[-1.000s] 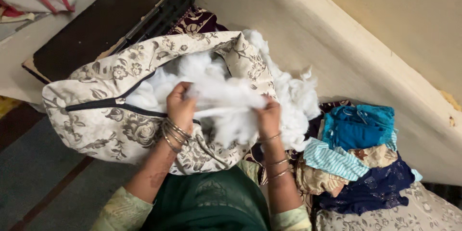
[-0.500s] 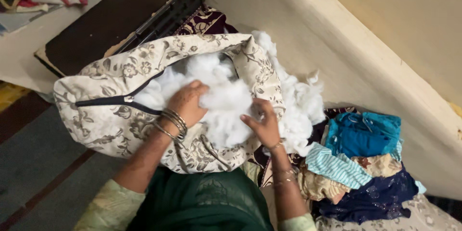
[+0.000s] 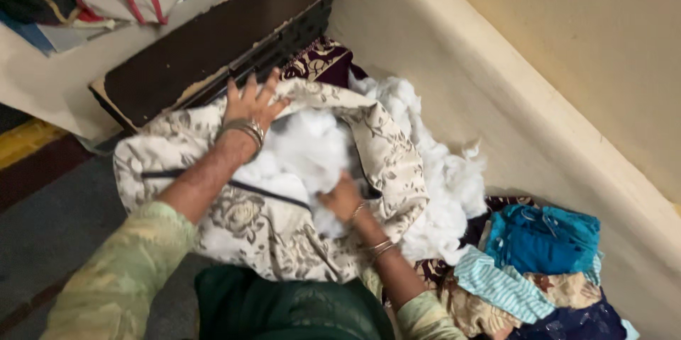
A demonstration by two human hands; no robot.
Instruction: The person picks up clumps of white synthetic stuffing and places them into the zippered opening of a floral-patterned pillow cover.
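Spread flat with fingers splayed, the left hand [image 3: 250, 102] presses on the far upper edge of the floral cushion cover [image 3: 284, 233], holding nothing closed in it. Half a second ago this hand lay on top of the white stuffing [image 3: 312, 145] near the middle of the opening; it has since gone up and over to the cover's rim beside the dark wooden board [image 3: 191, 56]. Bangles sit at its wrist.

Pushed down inside the cover's opening, the right hand [image 3: 342, 197] is half buried in the stuffing; whether its fingers close on any filling cannot be told. Earlier it rested higher, on the outer lip of the cover toward the loose fluff.

Cream cloth with grey flower print makes up the cover, with a dark zipper line running across its near face. It lies crumpled and bulging, mouth open upward, white filling showing within. More stuffing [image 3: 443, 177] spills out on the cover's wall side, against the pale sloping ledge [image 3: 496, 92]. Beyond that spill lies a pile of folded clothes [image 3: 539, 255], blue, striped and printed. A maroon patterned cloth [image 3: 319, 60] peeks out behind the cover.
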